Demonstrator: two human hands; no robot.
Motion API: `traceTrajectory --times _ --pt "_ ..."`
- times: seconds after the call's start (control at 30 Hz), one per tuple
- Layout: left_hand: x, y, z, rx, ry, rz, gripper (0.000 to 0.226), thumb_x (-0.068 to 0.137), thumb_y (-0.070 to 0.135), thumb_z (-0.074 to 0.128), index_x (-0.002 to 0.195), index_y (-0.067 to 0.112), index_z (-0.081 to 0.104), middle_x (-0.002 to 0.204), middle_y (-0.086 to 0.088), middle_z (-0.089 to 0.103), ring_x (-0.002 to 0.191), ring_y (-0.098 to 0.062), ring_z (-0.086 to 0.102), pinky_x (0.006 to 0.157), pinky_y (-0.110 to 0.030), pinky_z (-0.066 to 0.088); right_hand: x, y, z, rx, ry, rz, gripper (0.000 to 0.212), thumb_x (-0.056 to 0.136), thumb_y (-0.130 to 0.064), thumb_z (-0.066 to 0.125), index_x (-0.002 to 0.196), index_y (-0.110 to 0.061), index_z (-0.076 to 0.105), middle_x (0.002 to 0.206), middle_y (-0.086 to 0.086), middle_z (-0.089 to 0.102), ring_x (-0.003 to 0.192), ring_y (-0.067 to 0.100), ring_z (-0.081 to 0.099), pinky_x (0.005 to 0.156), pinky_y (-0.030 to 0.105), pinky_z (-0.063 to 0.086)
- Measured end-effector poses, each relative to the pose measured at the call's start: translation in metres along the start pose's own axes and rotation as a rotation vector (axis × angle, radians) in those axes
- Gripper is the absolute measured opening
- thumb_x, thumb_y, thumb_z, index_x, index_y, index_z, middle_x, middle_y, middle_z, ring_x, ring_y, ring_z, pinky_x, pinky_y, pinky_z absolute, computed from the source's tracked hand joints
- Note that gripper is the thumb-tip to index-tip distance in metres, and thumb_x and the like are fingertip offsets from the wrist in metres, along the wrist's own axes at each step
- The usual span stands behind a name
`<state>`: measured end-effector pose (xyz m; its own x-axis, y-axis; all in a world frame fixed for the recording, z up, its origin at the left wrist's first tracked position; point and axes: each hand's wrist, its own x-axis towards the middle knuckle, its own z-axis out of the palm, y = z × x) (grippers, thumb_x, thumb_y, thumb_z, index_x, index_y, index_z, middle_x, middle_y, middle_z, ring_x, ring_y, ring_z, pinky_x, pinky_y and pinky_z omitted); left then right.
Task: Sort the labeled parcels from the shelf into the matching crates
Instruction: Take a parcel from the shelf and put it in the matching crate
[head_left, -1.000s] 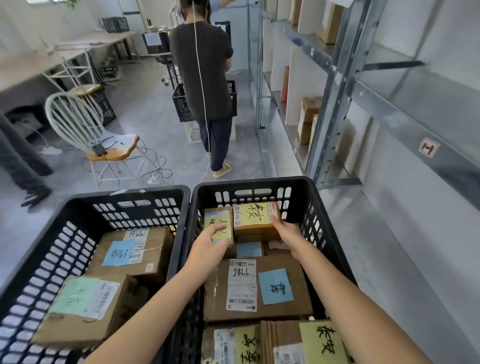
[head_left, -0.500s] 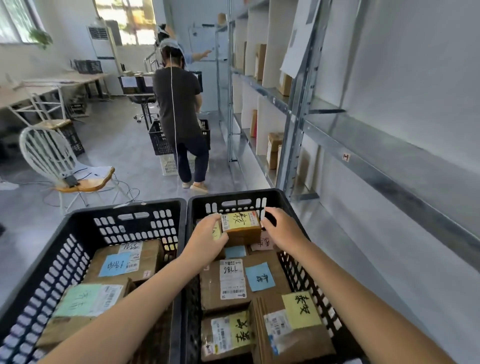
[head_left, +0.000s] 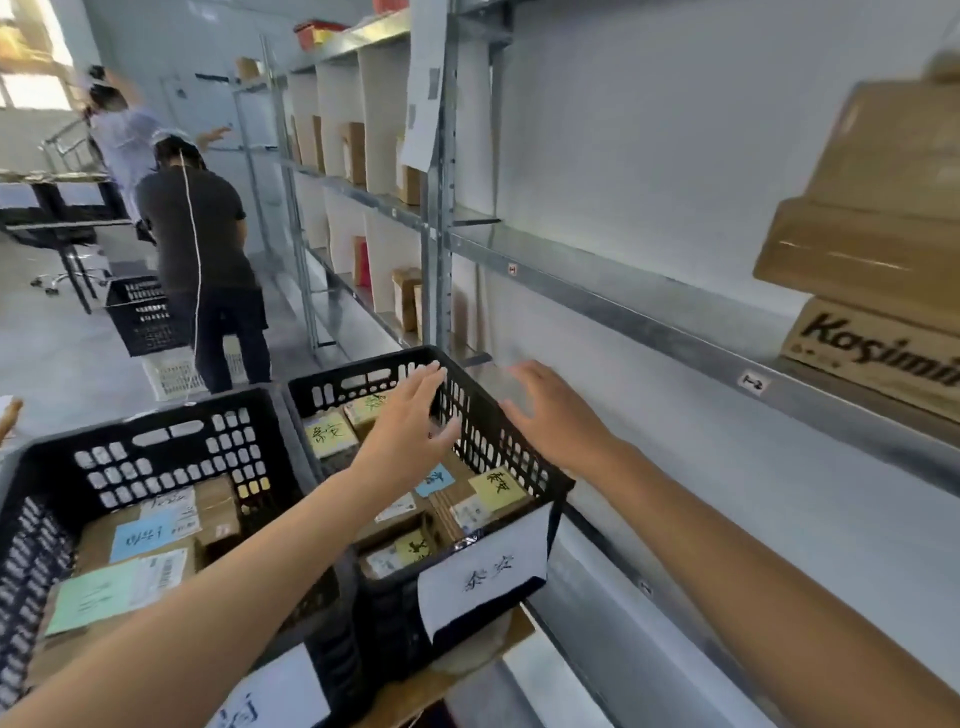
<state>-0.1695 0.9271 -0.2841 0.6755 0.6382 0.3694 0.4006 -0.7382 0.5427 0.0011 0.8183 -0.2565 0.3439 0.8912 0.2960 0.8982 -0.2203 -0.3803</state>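
Two black crates stand side by side in front of me. The right crate (head_left: 498, 441) holds several brown parcels with yellow and blue notes, among them a yellow-labelled parcel (head_left: 330, 434) at its far end. The left crate (head_left: 171, 436) holds parcels with blue and green notes. My left hand (head_left: 410, 421) hovers open above the right crate. My right hand (head_left: 556, 410) is open too, past the crate's right rim, toward the metal shelf (head_left: 649, 317). Stacked brown boxes (head_left: 878, 249) sit on the shelf at the far right.
A person in a dark shirt (head_left: 202, 260) stands ahead in the aisle beside another black crate (head_left: 143, 317); a second person (head_left: 124, 135) is farther back. More parcels stand on the shelves ahead. White paper labels (head_left: 483, 566) hang on the crates' near sides.
Both hands let go of the small yellow-labelled parcel, which now lies in the right crate. They have lifted, opened and moved right toward the shelf, and my view has swung up and right.
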Motion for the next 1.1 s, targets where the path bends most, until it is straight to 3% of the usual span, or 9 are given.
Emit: traceTrajectory --times 0.17,0.3,0.4,0.5,0.6,0.8,0.97,1.1 --pt "-0.027 0.076 -0.011 -0.062 -0.014 0.16 0.069 0.098 0.034 0.057 0.156 0.018 0.024 0.164 0.003 0.019 0.15 -0.013 0.015 0.116 -0.025 0.009 -0.057 -0.011 -0.062 -0.08 0.126 0.037 0.054 0.103 -0.033 0.049 0.15 -0.011 0.036 0.156 0.005 0.036 0.145 0.021 0.03 0.116 0.032 0.024" --pt "-0.037 0.133 -0.018 -0.095 -0.028 0.305 0.068 0.098 0.031 0.057 0.156 0.016 0.024 0.163 0.002 0.02 0.151 -0.014 0.014 0.124 -0.033 0.012 -0.105 -0.012 -0.117 -0.121 0.219 0.1 0.054 0.103 -0.037 0.047 0.15 -0.014 0.036 0.156 0.003 0.036 0.143 0.021 0.033 0.11 0.03 0.029" --pt "-0.041 0.177 -0.015 -0.116 -0.012 0.404 0.065 0.099 0.029 0.057 0.154 0.011 0.028 0.162 -0.003 0.023 0.15 -0.017 0.018 0.118 -0.025 0.01 -0.143 -0.011 -0.155 -0.131 0.301 0.147 0.048 0.103 -0.034 0.049 0.145 -0.012 0.041 0.146 0.002 0.043 0.134 0.021 0.04 0.1 0.025 0.03" --pt "-0.048 0.225 -0.002 -0.165 -0.038 0.5 0.062 0.099 0.026 0.058 0.152 0.009 0.032 0.16 -0.004 0.028 0.148 -0.018 0.024 0.117 -0.024 0.014 -0.183 -0.004 -0.192 -0.159 0.367 0.224 0.053 0.103 -0.037 0.048 0.149 -0.013 0.038 0.152 0.001 0.039 0.138 0.02 0.038 0.107 0.031 0.033" --pt "-0.054 0.273 0.014 -0.238 -0.071 0.616 0.061 0.097 0.023 0.061 0.151 0.008 0.036 0.159 -0.006 0.031 0.146 -0.019 0.028 0.119 -0.028 0.021 -0.23 0.007 -0.228 -0.216 0.438 0.323 0.058 0.103 -0.042 0.045 0.154 -0.019 0.031 0.162 0.0 0.026 0.149 0.018 0.024 0.117 0.038 0.026" --pt "-0.082 0.375 0.048 -0.372 -0.154 0.786 0.059 0.097 0.021 0.06 0.15 0.011 0.037 0.158 -0.005 0.033 0.147 -0.022 0.028 0.12 -0.04 0.026 -0.331 0.036 -0.289 -0.33 0.552 0.491 0.058 0.103 -0.043 0.045 0.154 -0.023 0.029 0.163 -0.004 0.025 0.149 0.014 0.023 0.115 0.037 0.028" --pt "-0.114 0.455 0.078 -0.462 -0.245 0.849 0.06 0.1 0.024 0.056 0.154 0.014 0.032 0.161 0.001 0.028 0.148 -0.013 0.021 0.113 -0.018 0.012 -0.41 0.061 -0.331 -0.417 0.636 0.636 0.054 0.102 -0.039 0.049 0.15 -0.019 0.036 0.155 0.002 0.037 0.143 0.021 0.034 0.111 0.035 0.031" --pt "-0.136 0.51 0.097 -0.567 -0.366 0.849 0.061 0.101 0.028 0.054 0.155 0.019 0.028 0.162 0.004 0.024 0.147 -0.009 0.022 0.107 -0.014 0.014 -0.463 0.08 -0.371 -0.487 0.652 0.724 0.051 0.101 -0.033 0.051 0.146 -0.012 0.041 0.145 0.01 0.047 0.135 0.027 0.042 0.108 0.039 0.037"
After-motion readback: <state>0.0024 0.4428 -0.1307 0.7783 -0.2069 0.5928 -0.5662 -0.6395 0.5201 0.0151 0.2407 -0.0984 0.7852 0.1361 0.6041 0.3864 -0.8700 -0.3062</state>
